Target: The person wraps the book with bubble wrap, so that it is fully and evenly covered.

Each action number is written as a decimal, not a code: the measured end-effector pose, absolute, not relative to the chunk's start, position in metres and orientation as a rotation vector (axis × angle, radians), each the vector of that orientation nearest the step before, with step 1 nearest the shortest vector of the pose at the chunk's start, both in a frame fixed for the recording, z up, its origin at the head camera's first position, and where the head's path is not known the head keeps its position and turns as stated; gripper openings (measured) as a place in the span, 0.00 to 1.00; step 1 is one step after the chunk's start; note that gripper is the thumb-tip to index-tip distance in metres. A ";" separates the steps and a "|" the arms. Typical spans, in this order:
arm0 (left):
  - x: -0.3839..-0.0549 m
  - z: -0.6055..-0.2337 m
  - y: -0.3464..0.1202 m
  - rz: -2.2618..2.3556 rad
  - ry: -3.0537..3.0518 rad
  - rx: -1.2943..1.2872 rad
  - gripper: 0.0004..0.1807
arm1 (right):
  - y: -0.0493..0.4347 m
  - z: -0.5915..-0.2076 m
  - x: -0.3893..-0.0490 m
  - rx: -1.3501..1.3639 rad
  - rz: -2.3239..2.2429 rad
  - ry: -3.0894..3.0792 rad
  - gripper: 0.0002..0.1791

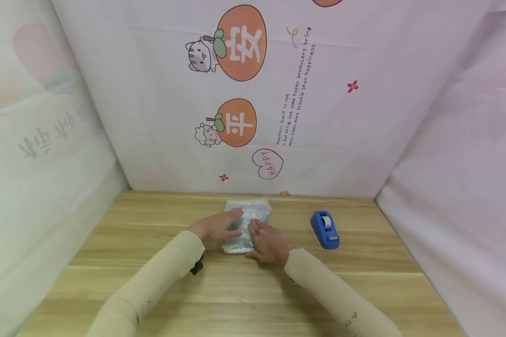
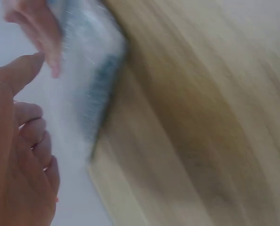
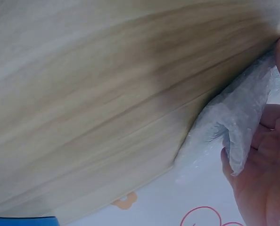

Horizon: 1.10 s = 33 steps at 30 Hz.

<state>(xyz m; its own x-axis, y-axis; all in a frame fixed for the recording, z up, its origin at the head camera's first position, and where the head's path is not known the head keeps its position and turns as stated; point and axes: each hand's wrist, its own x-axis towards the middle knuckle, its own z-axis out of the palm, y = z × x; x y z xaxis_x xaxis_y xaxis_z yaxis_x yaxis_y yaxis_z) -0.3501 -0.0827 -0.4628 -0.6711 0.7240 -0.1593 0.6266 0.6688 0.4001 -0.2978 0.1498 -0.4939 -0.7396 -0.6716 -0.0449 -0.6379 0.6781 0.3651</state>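
A flat package in clear bubble wrap [image 1: 245,220] lies on the table in front of me. My left hand [image 1: 219,225] is over its left side, thumb and fingers spread apart; in the left wrist view this hand [image 2: 22,141] shows beside the wrap [image 2: 86,66]. On the package's right side, my right hand [image 1: 271,242] holds the wrap, with bent fingers on top and the thumb at the near edge. A loose flap of bubble wrap [image 3: 229,122] stands up against the right hand's fingers [image 3: 227,167] in the right wrist view.
A blue tape dispenser [image 1: 324,229] with a roll of clear tape stands to the right of the package. The wooden table [image 1: 219,299] is bordered by a printed white cloth [image 1: 320,154] at the back and plain-looking cloth walls at both sides.
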 end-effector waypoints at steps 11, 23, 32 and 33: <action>-0.346 -0.484 -0.082 0.388 2.679 1.131 0.45 | 0.162 -0.489 -0.305 1.175 -0.465 -2.882 0.50; -0.355 -0.512 -0.073 0.279 2.751 1.218 0.48 | 0.171 -0.486 -0.316 1.236 -0.433 -2.935 0.48; -0.344 -0.509 -0.064 0.255 2.758 1.107 0.48 | 0.174 -0.481 -0.320 1.289 -0.388 -2.952 0.46; -0.342 -0.506 -0.064 0.262 2.761 1.105 0.47 | 0.174 -0.481 -0.320 1.291 -0.385 -2.952 0.46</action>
<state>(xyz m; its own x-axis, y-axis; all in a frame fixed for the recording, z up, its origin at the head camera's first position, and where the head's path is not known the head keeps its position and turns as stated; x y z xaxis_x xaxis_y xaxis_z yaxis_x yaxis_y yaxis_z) -0.3424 -0.0637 -0.5065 -0.7156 0.6939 -0.0796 0.6666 0.7125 0.2191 -0.3200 0.1739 -0.4806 -0.6788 -0.7098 -0.1882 -0.7344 0.6560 0.1743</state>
